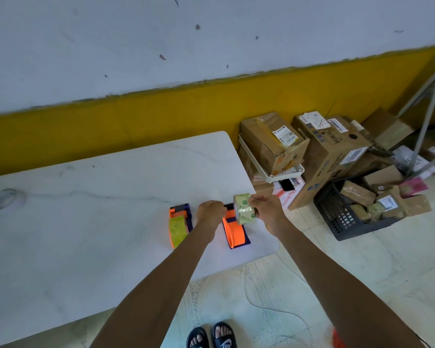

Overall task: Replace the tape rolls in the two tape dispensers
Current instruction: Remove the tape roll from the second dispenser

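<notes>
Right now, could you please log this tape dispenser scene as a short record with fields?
surface: white table
left dispenser: tape roll loaded
right dispenser: orange wheel bare, no roll
loose tape roll: gripped by right hand above the right dispenser
left hand: at the right dispenser's front; grip unclear
floor right: cardboard boxes, black crate

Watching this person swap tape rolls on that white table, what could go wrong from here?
1. The right hand holds the loose tape roll above the right dispenser, close to the table corner; if it slips, it may roll off onto the floor.
2. The left hand rests at that dispenser's front end, probably near a cutting blade.
3. The dispenser sits near the edge and could be nudged off.
</notes>
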